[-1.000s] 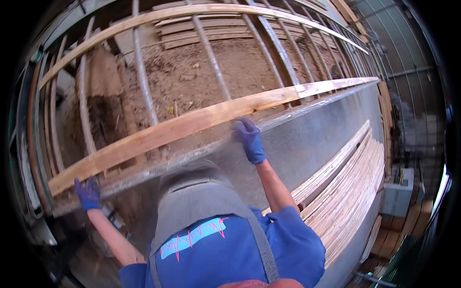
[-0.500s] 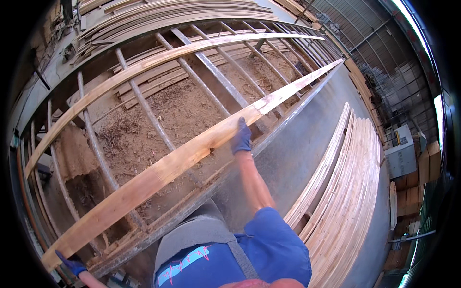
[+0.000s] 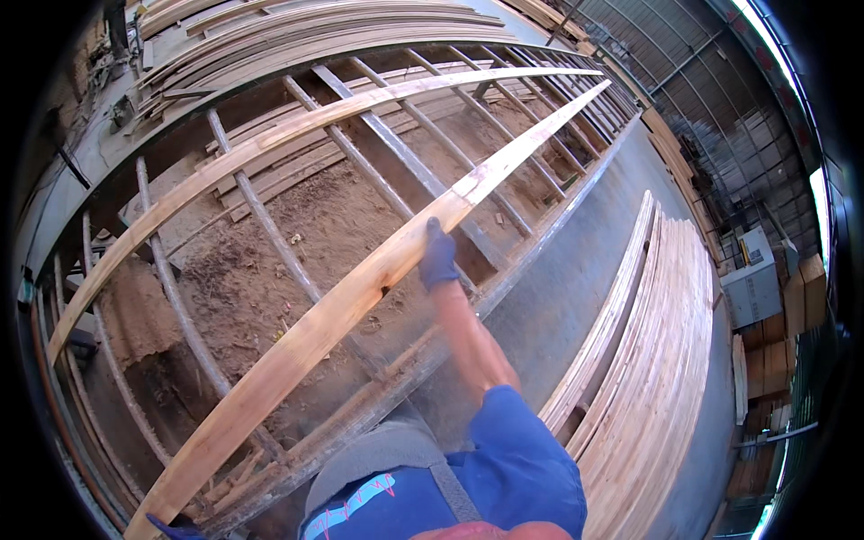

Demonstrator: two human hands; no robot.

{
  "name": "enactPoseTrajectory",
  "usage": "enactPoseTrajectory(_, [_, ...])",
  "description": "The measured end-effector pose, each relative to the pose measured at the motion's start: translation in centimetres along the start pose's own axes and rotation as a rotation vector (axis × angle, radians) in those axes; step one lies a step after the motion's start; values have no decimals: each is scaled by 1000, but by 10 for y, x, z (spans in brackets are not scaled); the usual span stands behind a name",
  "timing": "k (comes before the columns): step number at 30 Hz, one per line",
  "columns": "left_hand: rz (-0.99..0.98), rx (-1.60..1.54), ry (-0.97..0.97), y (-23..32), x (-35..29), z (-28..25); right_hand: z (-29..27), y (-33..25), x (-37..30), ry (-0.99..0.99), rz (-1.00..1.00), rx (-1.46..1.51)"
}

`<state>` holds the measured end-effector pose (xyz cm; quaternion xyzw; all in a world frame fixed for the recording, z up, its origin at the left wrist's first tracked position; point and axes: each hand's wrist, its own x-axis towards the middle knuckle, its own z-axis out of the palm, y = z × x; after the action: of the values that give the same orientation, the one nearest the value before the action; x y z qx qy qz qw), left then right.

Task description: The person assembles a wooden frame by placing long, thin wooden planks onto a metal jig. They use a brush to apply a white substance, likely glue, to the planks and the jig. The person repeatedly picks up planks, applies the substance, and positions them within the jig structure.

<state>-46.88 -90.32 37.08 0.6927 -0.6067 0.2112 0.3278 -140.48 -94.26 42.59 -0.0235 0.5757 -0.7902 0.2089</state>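
Note:
A long wooden board [image 3: 310, 346] lies across the roller frame, running from the lower left toward the upper right. My right hand [image 3: 439, 256], in a blue-grey glove, grips it near the middle, thumb on top and fingers hidden underneath. At the lower left my left hand [image 3: 173, 530], also gloved, holds the board's near end; the picture's edge cuts off much of it. A joint with paler wood shows just beyond my right hand, and a dark knot notch sits at the board's edge. Farther left, a second wooden board [image 3: 202, 184] rests on the rollers, apart from both hands.
The metal roller frame [image 3: 531, 236] has gaps between its bars, with sawdust [image 3: 270, 243] below. On the right a stack of wooden boards [image 3: 652, 360] lies on the grey floor [image 3: 540, 315]. More planks [image 3: 342, 31] are piled beyond the frame. A grey box [image 3: 751, 288] stands at far right.
The held board has shifted: its far end swung left, away from the frame's right rail, and its near end came lower and rightward. Both hands moved along with it.

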Motion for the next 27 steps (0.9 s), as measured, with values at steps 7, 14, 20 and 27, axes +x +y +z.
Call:
enactPoseTrajectory(7, [-1102, -1337, -81, 53, 86, 14, 32, -1, 40, -367, 185, 22])
enactPoseTrajectory(14, [-1315, -1243, -853, 150, 135, 126, 52, -50, 0, -599, 327, -506])
enactPoseTrajectory(20, [-1358, -1632, -1021, 217, 199, 235, -36, -68, -81, -547, 146, -555])
enactPoseTrajectory(27, [-198, -779, -1600, 377, 277, 273, -268, -49, -306, 264, 300, -466])
